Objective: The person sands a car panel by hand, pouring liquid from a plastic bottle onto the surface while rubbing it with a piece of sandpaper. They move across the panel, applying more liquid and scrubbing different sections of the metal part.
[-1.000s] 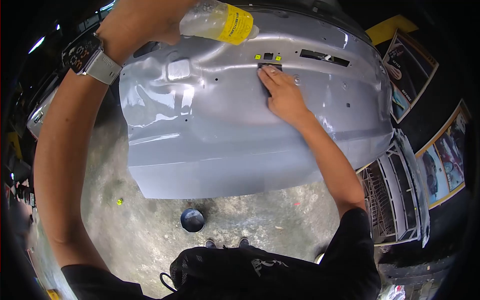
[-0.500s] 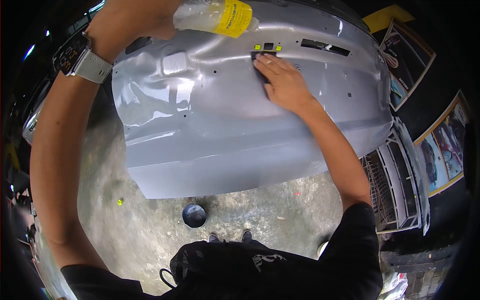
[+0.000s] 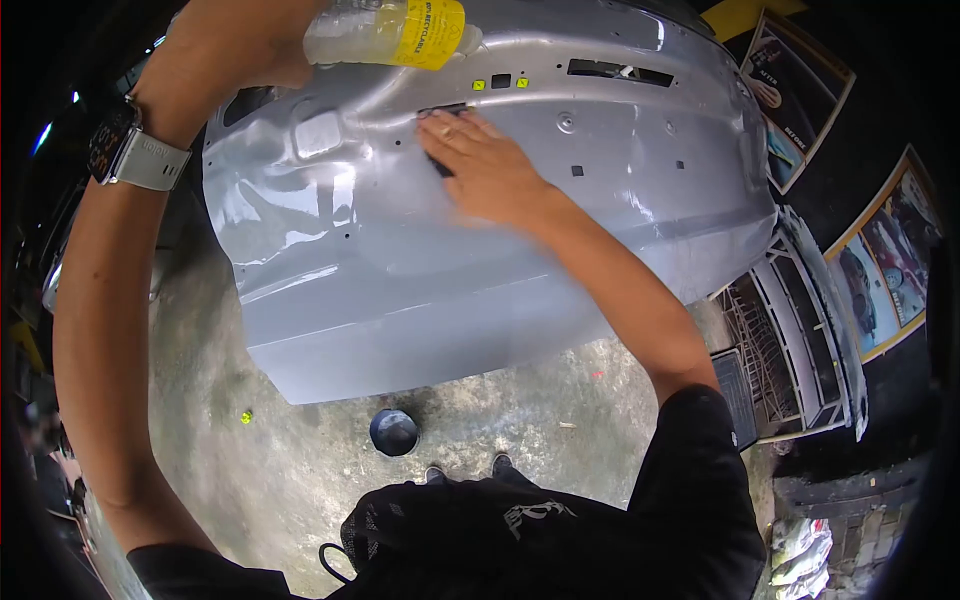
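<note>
A clear plastic bottle with a yellow label [image 3: 430,35] is in my left hand [image 3: 265,40], held sideways over the upper left of the panel, its neck pointing right. My left fingers are partly cut off by the top edge. Below lies a silver car body panel [image 3: 420,265], glossy on the left, with holes and recesses along its upper part. My right hand [image 3: 480,165] rests flat on the panel with a thin black sheet, looking like sandpaper [image 3: 436,163], pressed beneath the fingers. Most of the sheet is hidden. Two yellow-green clips [image 3: 479,85] sit to the upper right of that hand.
On the concrete floor [image 3: 320,470] a dark bucket [image 3: 376,440] stands just below the panel's lower edge, near my shoes. A small yellow-green piece [image 3: 247,417] lies to its left. Metal grille-like parts [image 3: 790,340] and framed posters [image 3: 890,265] line the right side.
My right hand has slid left across the panel with the black sheet, away from the clips. The bottle and left hand appear slightly farther left; the whole view has shifted a little.
</note>
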Available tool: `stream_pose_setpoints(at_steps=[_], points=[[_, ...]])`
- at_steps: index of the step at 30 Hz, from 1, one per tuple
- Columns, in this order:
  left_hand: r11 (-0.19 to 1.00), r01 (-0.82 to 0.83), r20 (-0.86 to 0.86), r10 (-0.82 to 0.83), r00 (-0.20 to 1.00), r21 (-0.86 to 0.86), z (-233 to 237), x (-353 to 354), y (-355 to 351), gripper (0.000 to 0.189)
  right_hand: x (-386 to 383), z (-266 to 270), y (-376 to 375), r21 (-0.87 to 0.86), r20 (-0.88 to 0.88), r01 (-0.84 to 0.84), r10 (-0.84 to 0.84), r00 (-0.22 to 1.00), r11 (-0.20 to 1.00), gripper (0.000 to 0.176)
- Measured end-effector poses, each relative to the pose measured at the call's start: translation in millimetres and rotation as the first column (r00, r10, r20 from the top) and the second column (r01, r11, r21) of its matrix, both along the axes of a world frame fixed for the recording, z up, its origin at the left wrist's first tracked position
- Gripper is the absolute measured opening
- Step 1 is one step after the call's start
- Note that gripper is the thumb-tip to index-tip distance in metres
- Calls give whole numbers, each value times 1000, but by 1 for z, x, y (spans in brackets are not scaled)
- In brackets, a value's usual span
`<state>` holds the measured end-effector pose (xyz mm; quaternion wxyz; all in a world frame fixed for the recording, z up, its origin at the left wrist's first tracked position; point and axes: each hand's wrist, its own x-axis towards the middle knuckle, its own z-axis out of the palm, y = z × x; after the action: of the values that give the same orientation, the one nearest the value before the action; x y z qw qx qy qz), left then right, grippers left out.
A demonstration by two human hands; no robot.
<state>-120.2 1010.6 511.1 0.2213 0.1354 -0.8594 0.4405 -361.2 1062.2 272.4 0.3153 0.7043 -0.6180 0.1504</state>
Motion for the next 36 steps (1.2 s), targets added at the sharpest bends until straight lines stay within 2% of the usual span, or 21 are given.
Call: stream_pose_setpoints(at_steps=[2,3,6,8,10,11,13,16,17,19,21,23,25,26,28,29,30,32,34,36], points=[[998,55,-10,-55,998,-11,-3,2,-1,49,-40,2,31,-32,8,150,-150,989,988,61],[999,41,-12,-41,999,-6,-4,4,-2,49,-52,0,42,-27,6,136,-136,991,990,61],[999,-9,2,9,1000,41,-5,3,-2,48,-64,-6,53,-50,26,235,-233,972,971,63],[996,-90,57,91,994,-8,-4,-3,5,48,-42,-11,29,-68,82,194,-188,979,979,63],[998,-59,37,60,998,-21,-4,-12,10,49,-2,-17,5,-12,102,83,-82,991,996,64],[999,-39,18,40,999,-27,-5,-17,11,50,9,-20,1,-16,109,98,-96,989,995,64],[998,-18,20,19,1000,-60,-4,-23,10,51,18,-23,-1,19,45,-73,72,996,997,62],[996,17,17,-16,1000,-87,0,-24,9,53,-19,-20,34,49,-41,39,-37,998,998,62],[996,37,20,-35,999,-79,-1,-19,6,54,-34,-16,44,55,-46,28,-26,999,998,62],[997,9,15,-8,1000,-78,-4,-14,2,53,-57,-7,57,-4,113,155,-153,982,988,61],[995,26,31,-23,999,-98,-4,-24,3,52,-41,-15,44,-29,141,155,-150,979,987,63],[993,-69,19,68,998,100,-3,-37,2,47,-18,-23,44,-55,157,174,-163,974,983,65],[998,-47,-15,48,999,34,-12,-38,22,46,9,-38,56,75,115,-22,13,993,997,64],[999,-46,-50,44,998,-28,-14,-37,29,44,4,-39,64,72,115,-16,7,993,997,64],[1000,-22,-23,21,1000,-8,-10,-34,26,43,-15,-40,86,62,92,78,-83,992,995,61],[1000,2,5,-2,1000,16,-9,-30,22,43,-37,-36,86,-9,75,165,-164,984,986,61],[1000,-16,4,16,1000,21,-9,-27,20,43,-42,-28,74,-4,74,147,-146,986,989,61],[999,7,6,-8,1000,34,-8,-28,21,45,-42,-17,59,-67,187,226,-210,960,972,62],[999,40,23,-40,999,-1,-6,-29,16,46,-19,-25,36,-69,169,196,-182,969,978,62],[997,72,40,-71,997,-35,-2,-34,12,47,15,-36,32,38,81,-12,9,997,999,61]])
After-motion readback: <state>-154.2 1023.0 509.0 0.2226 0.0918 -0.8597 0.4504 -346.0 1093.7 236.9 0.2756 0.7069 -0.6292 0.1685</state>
